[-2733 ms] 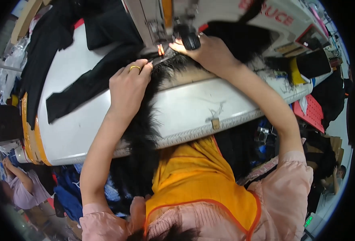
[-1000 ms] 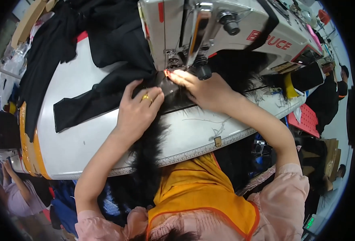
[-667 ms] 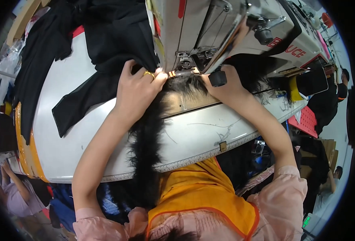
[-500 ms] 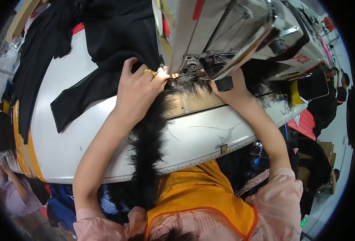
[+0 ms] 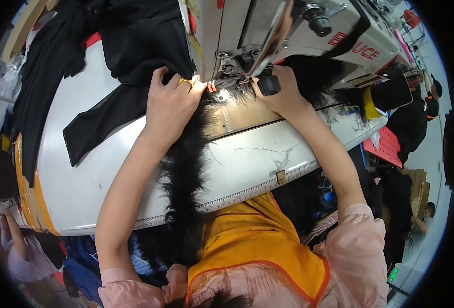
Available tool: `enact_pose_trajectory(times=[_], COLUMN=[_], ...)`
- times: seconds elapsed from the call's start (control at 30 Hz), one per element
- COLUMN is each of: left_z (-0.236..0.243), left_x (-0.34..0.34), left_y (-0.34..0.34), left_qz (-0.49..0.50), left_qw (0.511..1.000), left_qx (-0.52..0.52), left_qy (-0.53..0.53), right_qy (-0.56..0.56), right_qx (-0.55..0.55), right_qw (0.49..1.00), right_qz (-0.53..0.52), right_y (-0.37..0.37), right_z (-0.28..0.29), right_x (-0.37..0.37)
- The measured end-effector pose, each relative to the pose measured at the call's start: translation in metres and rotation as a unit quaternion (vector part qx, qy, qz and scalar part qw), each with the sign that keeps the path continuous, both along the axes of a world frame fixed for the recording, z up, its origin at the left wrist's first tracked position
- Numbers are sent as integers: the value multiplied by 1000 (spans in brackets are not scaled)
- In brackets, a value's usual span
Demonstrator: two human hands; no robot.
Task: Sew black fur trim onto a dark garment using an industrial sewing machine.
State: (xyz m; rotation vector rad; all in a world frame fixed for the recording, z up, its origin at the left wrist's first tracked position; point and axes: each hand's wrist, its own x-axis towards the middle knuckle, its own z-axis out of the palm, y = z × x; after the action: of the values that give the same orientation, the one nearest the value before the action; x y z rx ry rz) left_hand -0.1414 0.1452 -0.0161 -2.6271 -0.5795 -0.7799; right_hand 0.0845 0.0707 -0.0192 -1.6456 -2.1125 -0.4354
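My left hand, with a gold ring, is closed at the lit needle area, pinching black fabric and the edge of a black fluffy trim. The trim hangs from under that hand over the table's front edge. On the other side of the needle, my right hand is bent round the work beside the presser foot, its thumb toward the needle. Black fluff shows by the thumb; the other fingertips are partly hidden behind the sewing machine. A dark knob-like part stands in front of that hand.
The white table has a ruler tape along its front edge and loose threads on top. A black cloth strip lies at left. More black fluff is at right, near a red perforated tray. Other people work at both sides.
The view has shifted, so the machine sits further left and higher. My right hand shows more from behind the machine head and is closer to the needle. My left hand keeps its pinch.
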Motion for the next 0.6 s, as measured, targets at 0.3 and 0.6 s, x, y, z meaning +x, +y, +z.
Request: enact_pose_trajectory(times=[0.3, 0.6], left_z=[-13, -38], left_x=[-93, -23], left_y=[58, 132], left_qz=[155, 41], left_qw=[968, 991], left_qx=[-194, -124], left_qy=[17, -8], right_qy=[58, -34], right_qx=[5, -26], right_qw=[998, 999], right_qz=[-3, 4], right_y=[-3, -9], right_z=[-9, 6], right_x=[5, -1])
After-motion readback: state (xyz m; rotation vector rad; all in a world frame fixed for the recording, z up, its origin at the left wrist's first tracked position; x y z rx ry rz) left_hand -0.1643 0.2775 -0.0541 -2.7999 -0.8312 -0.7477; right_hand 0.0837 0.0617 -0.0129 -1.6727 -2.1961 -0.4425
